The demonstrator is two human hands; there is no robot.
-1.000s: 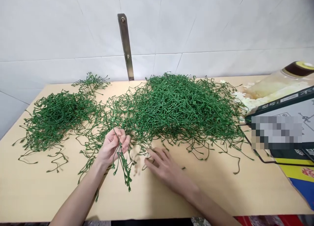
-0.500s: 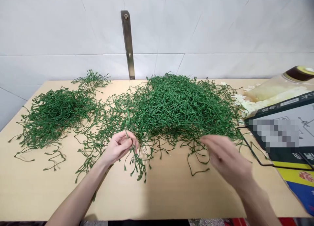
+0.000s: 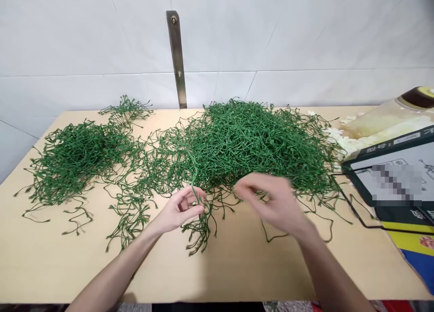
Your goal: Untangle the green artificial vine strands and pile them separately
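Observation:
My left hand (image 3: 181, 209) pinches a small bunch of green plastic stems (image 3: 200, 226) that hangs down from its fingers over the wooden table (image 3: 237, 267). My right hand (image 3: 274, 202) hovers just to its right, blurred by motion, with fingers curled at the front edge of the large heap of green stems (image 3: 251, 142). What lies in its fingers, if anything, does not show. A smaller heap of green stems (image 3: 77, 156) lies at the table's left.
A metal bracket (image 3: 176, 59) runs down the white tiled wall behind the table. At the right lie a dark printed box (image 3: 393, 172), a tipped clear jar with a brown lid (image 3: 389, 115) and white flakes (image 3: 339, 140). A black wire (image 3: 356, 215) runs beside the box.
My left hand has carried its bunch of stems to the right. My right hand left the table, swung out to the right, then came back leftward to the heap's front edge.

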